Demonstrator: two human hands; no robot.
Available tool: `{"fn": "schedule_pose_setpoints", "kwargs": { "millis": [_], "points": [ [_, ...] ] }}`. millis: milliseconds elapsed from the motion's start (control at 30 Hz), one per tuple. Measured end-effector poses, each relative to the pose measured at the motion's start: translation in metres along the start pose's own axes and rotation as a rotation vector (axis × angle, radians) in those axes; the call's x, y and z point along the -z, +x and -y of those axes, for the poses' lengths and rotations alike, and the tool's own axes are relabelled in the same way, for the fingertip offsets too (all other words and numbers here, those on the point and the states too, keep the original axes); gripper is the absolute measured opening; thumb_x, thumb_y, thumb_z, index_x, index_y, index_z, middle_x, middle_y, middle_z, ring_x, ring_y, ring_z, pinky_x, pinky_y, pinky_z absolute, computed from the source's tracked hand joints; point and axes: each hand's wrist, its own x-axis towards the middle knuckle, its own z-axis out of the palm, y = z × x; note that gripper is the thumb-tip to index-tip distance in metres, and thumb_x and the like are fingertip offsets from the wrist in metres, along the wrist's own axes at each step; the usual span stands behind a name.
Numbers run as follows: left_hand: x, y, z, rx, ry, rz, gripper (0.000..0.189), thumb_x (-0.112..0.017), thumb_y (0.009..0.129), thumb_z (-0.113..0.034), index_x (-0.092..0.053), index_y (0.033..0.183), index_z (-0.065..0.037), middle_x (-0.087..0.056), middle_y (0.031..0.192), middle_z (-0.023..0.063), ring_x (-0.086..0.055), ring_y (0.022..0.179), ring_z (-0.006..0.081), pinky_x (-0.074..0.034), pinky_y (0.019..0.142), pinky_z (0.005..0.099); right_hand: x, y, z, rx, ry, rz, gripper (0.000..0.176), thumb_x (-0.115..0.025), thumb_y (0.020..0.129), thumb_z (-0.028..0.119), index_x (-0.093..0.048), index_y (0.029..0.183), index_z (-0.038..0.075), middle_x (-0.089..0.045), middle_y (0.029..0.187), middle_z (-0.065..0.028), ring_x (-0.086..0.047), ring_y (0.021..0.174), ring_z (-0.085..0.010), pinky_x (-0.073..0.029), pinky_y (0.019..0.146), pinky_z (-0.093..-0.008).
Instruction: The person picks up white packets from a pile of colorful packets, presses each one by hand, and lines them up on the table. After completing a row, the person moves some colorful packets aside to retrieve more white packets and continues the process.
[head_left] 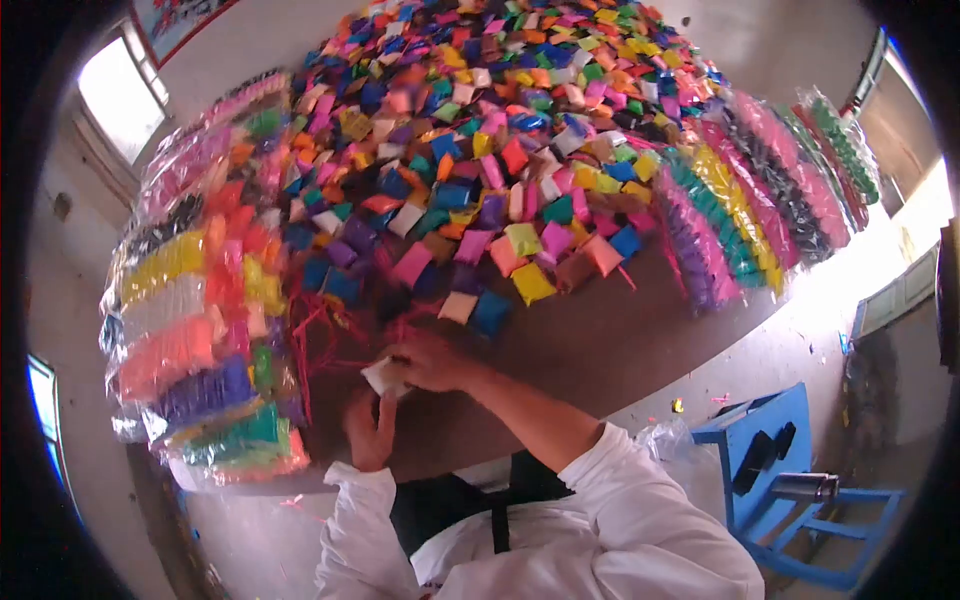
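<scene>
A small white packet [382, 377] is held over the front left of the table, just above the brown tabletop. My right hand [432, 362] comes in from the right with its fingers closed on the packet's upper right side. Below the packet is my left hand [370, 430], slightly blurred. Its fingers and thumb stand apart, and one digit reaches up to the packet's lower edge. Tangled pink strings [325, 335] lie on the table just beyond my hands. Past them spreads a large heap of small colourful packets [470, 190]; a blue packet [490, 313] sits at its near edge.
Clear plastic bags of colour-sorted packets [180, 355] are stacked along the table's left side. More long bags [735, 215] line the right side. The brown tabletop [590, 340] curves along its front edge. A blue chair [775, 480] stands on the floor at right.
</scene>
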Motion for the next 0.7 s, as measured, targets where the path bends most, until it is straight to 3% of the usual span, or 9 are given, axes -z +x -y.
{"fn": "schedule_pose_setpoints", "kwargs": {
  "millis": [33, 100, 167, 233, 367, 567, 667, 700],
  "points": [
    [0.003, -0.003, 0.005, -0.027, 0.059, -0.007, 0.029, -0.058, 0.095, -0.028, -0.064, 0.092, 0.001, -0.062, 0.082, 0.0158, -0.058, 0.069, 0.0322, -0.045, 0.065, 0.0420, 0.001, 0.001, -0.001, -0.016, -0.015, 0.026, 0.034, -0.061, 0.091, 0.030, -0.067, 0.113, 0.005, -0.070, 0.096, -0.0131, -0.067, 0.087, -0.0225, -0.051, 0.079, -0.0378],
    [0.013, -0.003, -0.002, 0.227, 0.102, 0.160, 0.030, -0.059, 0.095, -0.028, -0.064, 0.087, 0.000, -0.062, 0.081, 0.0168, -0.059, 0.072, 0.0333, -0.044, 0.066, 0.0427, 0.006, 0.003, 0.005, -0.032, -0.039, 0.097, 0.035, -0.062, 0.091, 0.032, -0.068, 0.113, 0.005, -0.071, 0.096, -0.0124, -0.066, 0.087, -0.0211, -0.051, 0.079, -0.0370],
    [0.007, -0.003, -0.006, 0.167, 0.101, 0.022, 0.032, -0.060, 0.094, -0.029, -0.062, 0.080, -0.001, -0.059, 0.075, 0.0170, -0.056, 0.069, 0.0345, -0.041, 0.065, 0.0435, 0.017, 0.005, 0.020, -0.004, -0.115, 0.166, 0.038, -0.063, 0.091, 0.034, -0.068, 0.113, 0.003, -0.070, 0.096, -0.0110, -0.066, 0.086, -0.0183, -0.052, 0.078, -0.0350],
    [0.005, -0.004, 0.000, 0.061, 0.150, -0.048, 0.034, -0.060, 0.094, -0.031, -0.060, 0.076, -0.002, -0.057, 0.071, 0.0172, -0.054, 0.068, 0.0367, -0.039, 0.064, 0.0449, 0.020, 0.002, 0.032, -0.165, 0.079, 0.217, 0.039, -0.067, 0.090, 0.033, -0.067, 0.113, 0.002, -0.069, 0.091, -0.0090, -0.065, 0.083, -0.0158, -0.052, 0.073, -0.0326],
    [0.006, 0.000, 0.000, 0.109, 0.069, 0.028, 0.036, -0.061, 0.093, -0.033, -0.059, 0.074, -0.002, -0.056, 0.070, 0.0168, -0.054, 0.067, 0.0375, -0.038, 0.063, 0.0461, 0.018, -0.002, 0.032, -0.229, 0.375, 0.153, 0.037, -0.072, 0.087, 0.026, -0.066, 0.113, 0.001, -0.066, 0.084, -0.0046, -0.062, 0.077, -0.0105, -0.049, 0.063, -0.0265],
    [0.012, 0.003, -0.007, 0.071, 0.130, 0.041, 0.035, -0.065, 0.089, -0.031, -0.058, 0.072, -0.002, -0.055, 0.069, 0.0162, -0.054, 0.066, 0.0363, -0.038, 0.060, 0.0447, 0.017, 0.000, 0.036, -0.280, 0.345, 0.122, 0.036, -0.069, 0.090, 0.024, -0.064, 0.114, -0.001, -0.064, 0.087, -0.0022, -0.058, 0.073, -0.0074, -0.044, 0.056, -0.0226],
    [0.005, -0.002, 0.005, 0.049, 0.116, -0.005, 0.034, -0.067, 0.087, -0.028, -0.057, 0.069, -0.002, -0.054, 0.068, 0.0157, -0.054, 0.064, 0.0359, -0.038, 0.059, 0.0444, 0.020, 0.000, 0.046, -0.181, 0.315, 0.181, 0.033, -0.068, 0.090, 0.020, -0.063, 0.115, 0.000, -0.064, 0.087, -0.0021, -0.059, 0.073, -0.0085, -0.045, 0.059, -0.0241],
    [0.003, -0.001, 0.008, 0.013, 0.122, -0.027, 0.033, -0.067, 0.086, -0.027, -0.057, 0.068, -0.001, -0.054, 0.067, 0.0156, -0.054, 0.063, 0.0358, -0.038, 0.059, 0.0445, 0.020, 0.000, 0.044, -0.202, 0.299, 0.202, 0.033, -0.068, 0.089, 0.022, -0.064, 0.114, 0.000, -0.066, 0.091, -0.0041, -0.060, 0.078, -0.0106, -0.047, 0.065, -0.0267]
  ]
}}
